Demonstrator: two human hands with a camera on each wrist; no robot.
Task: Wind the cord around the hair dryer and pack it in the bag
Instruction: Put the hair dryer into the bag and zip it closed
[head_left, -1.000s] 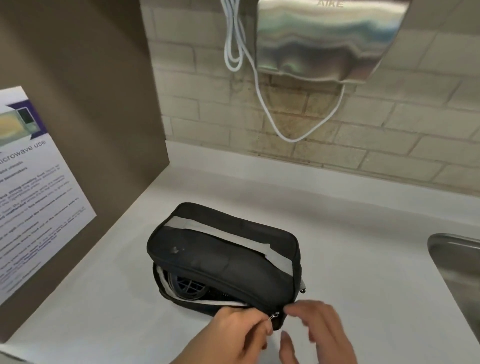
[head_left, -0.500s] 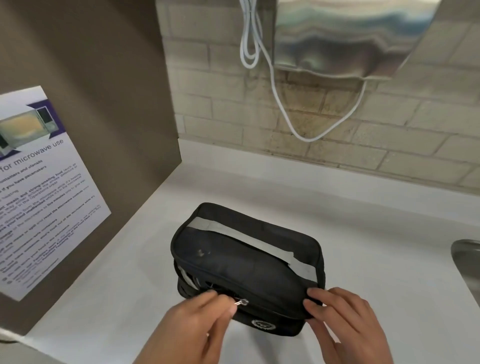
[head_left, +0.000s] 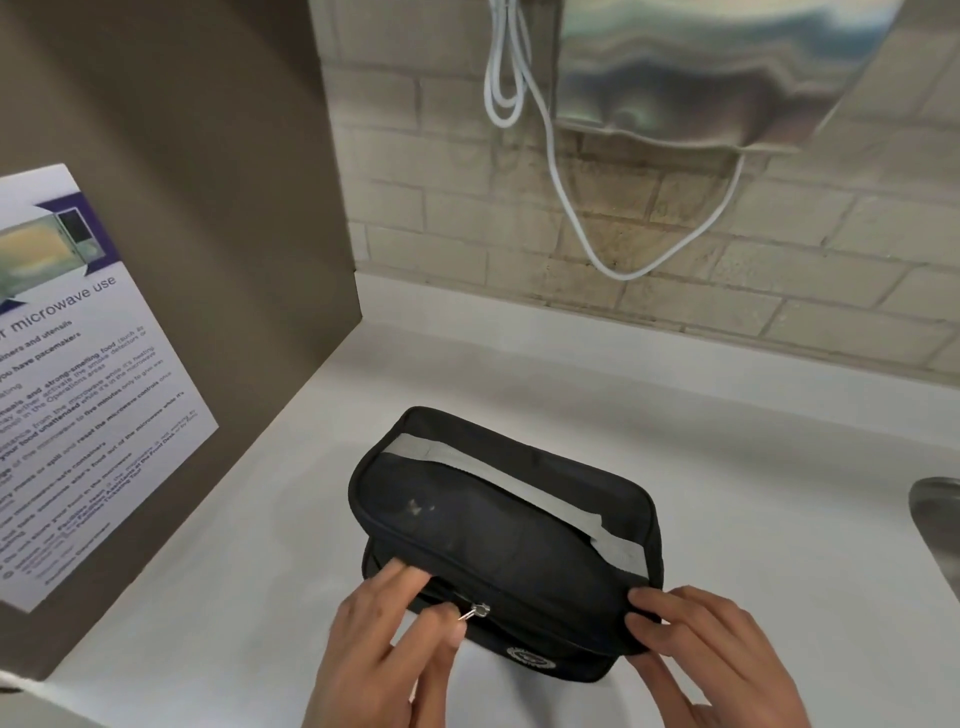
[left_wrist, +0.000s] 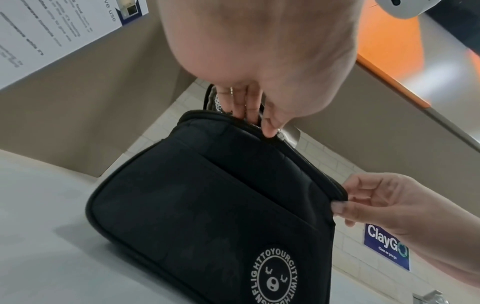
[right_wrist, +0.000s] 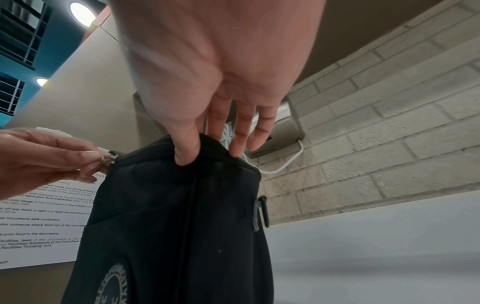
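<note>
My left hand pinches the little metal zipper pull on the front of the black bag. My thumb and first finger squeeze the pull, and my other fingers lie flat on the bag just past it. My right hand holds the bag's corner on the other side, with my thumb in front and my fingers curled over the top edge.

The bag sits on the white bench between my two hands and just past them. It has a grey strap across its top and a round white logo low on its front. I cannot see the hair dryer or its cord now.

Far off beyond my left hand, a microwave notice hangs on a brown panel. Farther ahead is a brick wall with a shiny hand dryer and its white cable hanging down. Away past my right hand is the edge of a metal sink.
</note>
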